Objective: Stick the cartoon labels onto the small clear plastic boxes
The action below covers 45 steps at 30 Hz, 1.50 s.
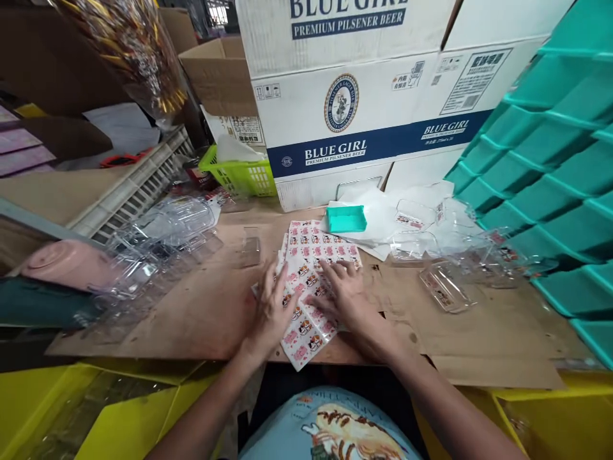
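Note:
Sheets of stickers (302, 326) printed with small cats and pink figures lie overlapped at the table's front edge, one set at a slant over another. My left hand (274, 306) rests at their left side, fingers stretched out and thumb lying over the paper. From the right, my right hand (348, 295) spreads its fingers flat across the sheets. Neither hand visibly grips anything, though the undersides of the fingers are hidden. Just beyond the sheets sits a shallow teal tray (347, 219). A small clear plastic box (251, 250) stands left of the sheets.
Clear plastic cases (158, 239) are heaped at the left, with another case (445, 287) at the right. White beer cartons (306, 108) wall off the back. Stacked teal bins (565, 166) rise at the right. A green basket (244, 177) and a pink container (71, 263) stand leftward.

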Tool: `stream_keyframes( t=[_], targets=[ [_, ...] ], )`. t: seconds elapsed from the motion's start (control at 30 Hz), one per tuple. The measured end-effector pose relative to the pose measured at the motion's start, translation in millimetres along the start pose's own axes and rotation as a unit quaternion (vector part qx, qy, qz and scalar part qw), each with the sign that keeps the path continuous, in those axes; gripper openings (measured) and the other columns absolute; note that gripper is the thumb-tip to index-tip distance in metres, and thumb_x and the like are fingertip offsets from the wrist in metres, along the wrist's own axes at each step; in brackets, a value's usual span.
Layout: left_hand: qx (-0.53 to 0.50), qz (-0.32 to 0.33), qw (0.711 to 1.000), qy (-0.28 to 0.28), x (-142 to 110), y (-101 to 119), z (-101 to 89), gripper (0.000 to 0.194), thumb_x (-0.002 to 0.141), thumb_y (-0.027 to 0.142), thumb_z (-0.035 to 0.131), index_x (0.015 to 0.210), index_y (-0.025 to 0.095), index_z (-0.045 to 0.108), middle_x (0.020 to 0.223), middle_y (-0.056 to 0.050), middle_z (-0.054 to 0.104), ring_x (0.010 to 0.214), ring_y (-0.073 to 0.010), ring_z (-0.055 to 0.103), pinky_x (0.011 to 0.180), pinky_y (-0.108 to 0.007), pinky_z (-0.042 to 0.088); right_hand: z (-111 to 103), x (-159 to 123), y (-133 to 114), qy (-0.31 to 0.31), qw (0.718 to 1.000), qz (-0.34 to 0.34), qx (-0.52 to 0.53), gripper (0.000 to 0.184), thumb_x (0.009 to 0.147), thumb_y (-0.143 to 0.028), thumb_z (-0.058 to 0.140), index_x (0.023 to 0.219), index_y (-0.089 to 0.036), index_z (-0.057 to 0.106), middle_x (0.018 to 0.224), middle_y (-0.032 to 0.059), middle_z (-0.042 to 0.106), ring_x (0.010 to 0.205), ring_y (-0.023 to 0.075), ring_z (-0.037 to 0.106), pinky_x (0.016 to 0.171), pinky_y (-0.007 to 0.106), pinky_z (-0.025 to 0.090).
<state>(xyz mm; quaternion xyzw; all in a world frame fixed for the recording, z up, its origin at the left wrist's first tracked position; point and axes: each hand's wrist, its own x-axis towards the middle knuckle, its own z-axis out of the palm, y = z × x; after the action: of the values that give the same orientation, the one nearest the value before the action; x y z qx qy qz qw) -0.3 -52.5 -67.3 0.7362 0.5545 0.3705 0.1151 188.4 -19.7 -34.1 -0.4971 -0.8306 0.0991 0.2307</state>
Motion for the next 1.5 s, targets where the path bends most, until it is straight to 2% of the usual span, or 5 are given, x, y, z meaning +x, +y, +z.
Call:
stream_keyframes(
  t=[0.4,0.7,0.87,1.13,1.5],
  targets=[
    [-0.381,-0.211,0.891,-0.130,60.1,-11.4,-46.7,0.034,0.073,0.038,0.080,0.095,0.014,0.071,0.091,-0.008,0.074,0.080,-0.0189,0.070,0.076,-0.031,0.056,-67.1,56.0,16.9,-0.211,0.959,-0.137,0.130,0.065,0.081,-0.008,0.068,0.141,-0.023,0.049,0.096,0.0052,0.070,0.078,0.0184,0.063,0.069,0.032,0.051],
    [-0.621,-0.362,0.691,-0.080,40.2,5.7,-16.6,0.028,0.069,0.029,0.085,0.088,0.013,0.071,0.082,-0.003,0.074,0.068,-0.0112,0.066,0.065,-0.022,0.056,-22.9,22.9,-22.1,0.129,0.986,-0.107,0.023,0.011,0.095,-0.023,0.058,0.098,-0.015,0.067,0.089,0.0105,0.063,0.085,0.0241,0.053,0.073,0.037,0.048],
    [-0.613,-0.307,0.722,-0.095,28.0,17.8,-12.2,0.023,0.084,0.036,0.071,0.092,0.015,0.075,0.088,-0.005,0.073,0.082,-0.0149,0.067,0.079,-0.027,0.055,-5.3,13.1,-26.0,0.158,0.982,-0.082,0.058,0.015,0.095,-0.025,0.059,0.102,-0.014,0.069,0.088,0.0106,0.065,0.084,0.0226,0.056,0.074,0.035,0.048],
    [-0.316,-0.075,0.941,-0.092,33.2,17.1,-17.5,0.027,0.096,0.034,0.051,0.083,0.016,0.067,0.091,-0.006,0.059,0.088,-0.0164,0.056,0.086,-0.027,0.046,-13.8,12.3,-22.7,0.112,0.986,-0.102,0.066,0.019,0.098,-0.020,0.052,0.102,-0.015,0.070,0.085,0.0102,0.068,0.079,0.0216,0.057,0.072,0.035,0.047],
    [-0.276,-0.050,0.951,-0.133,35.3,16.5,-17.5,0.032,0.098,0.034,0.048,0.072,0.018,0.059,0.079,-0.004,0.054,0.077,-0.0161,0.051,0.074,-0.026,0.043,-11.0,24.5,-1.3,0.151,0.910,0.103,0.372,0.017,0.089,-0.027,0.062,0.075,-0.018,0.067,0.069,0.0025,0.066,0.062,0.0152,0.059,0.057,0.027,0.047]
  ],
)
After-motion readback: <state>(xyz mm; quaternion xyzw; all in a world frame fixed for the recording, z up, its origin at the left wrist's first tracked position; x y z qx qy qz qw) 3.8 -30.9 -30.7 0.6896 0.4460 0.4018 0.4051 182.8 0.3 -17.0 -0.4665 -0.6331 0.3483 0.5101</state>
